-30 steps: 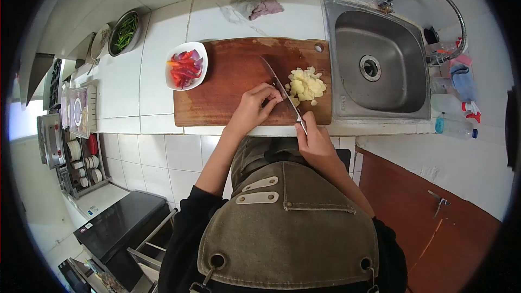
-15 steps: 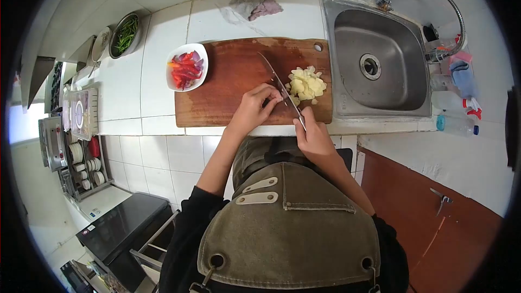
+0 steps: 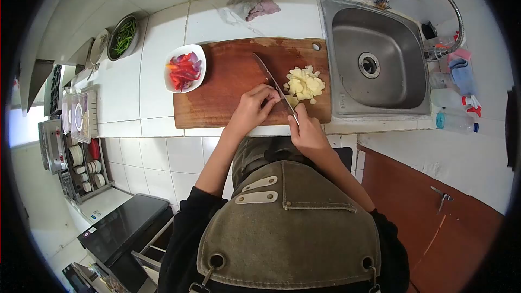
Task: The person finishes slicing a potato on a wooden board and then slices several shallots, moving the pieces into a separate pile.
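Note:
My right hand [image 3: 310,134] is closed around the handle of a kitchen knife [image 3: 268,73], whose long blade slants up and left over the wooden cutting board [image 3: 228,70]. Against the blade's left side, the bent fingers of my left hand [image 3: 254,107] press together on the board. Whatever they pinch is too small and covered to name. Just right of the blade lies a heap of pale yellow slices [image 3: 305,82], with a few loose pieces around it. A white bowl [image 3: 169,82] holding cut red peppers [image 3: 184,74] and purple onion-like pieces rests at the board's left end.
A steel sink [image 3: 347,95] with a flexible tap [image 3: 458,11] adjoins the board on the right. Bottles [image 3: 456,123] stand beyond it. Behind the board lies a crumpled cloth [image 3: 263,9]. Farther left sits a metal bowl of green chillies [image 3: 125,37].
My right hand and the knife have shifted slightly left, bringing the blade closer to my left fingers. My left hand stays nearly in place.

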{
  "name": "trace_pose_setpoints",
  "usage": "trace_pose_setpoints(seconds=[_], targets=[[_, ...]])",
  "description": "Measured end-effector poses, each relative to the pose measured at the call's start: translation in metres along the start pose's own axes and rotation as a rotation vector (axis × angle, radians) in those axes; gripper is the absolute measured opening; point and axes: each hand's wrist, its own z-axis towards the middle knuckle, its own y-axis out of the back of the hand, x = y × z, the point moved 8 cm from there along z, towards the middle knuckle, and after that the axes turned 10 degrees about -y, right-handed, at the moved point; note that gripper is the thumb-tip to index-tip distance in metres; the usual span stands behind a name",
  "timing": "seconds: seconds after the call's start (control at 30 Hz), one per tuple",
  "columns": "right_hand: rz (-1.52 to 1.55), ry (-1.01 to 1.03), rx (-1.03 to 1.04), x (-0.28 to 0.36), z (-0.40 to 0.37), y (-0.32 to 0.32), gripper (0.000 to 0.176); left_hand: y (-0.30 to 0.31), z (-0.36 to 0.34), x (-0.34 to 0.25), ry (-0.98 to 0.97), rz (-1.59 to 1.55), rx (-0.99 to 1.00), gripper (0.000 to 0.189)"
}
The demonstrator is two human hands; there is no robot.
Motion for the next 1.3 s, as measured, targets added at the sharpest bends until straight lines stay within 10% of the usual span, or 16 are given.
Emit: trace_pose_setpoints(seconds=[1.3], targets=[[0.070,-0.018,0.040,-0.003,-0.003,0.000,0.017,0.000,-0.003,0.000,-0.012,0.029,-0.022,0.009]])
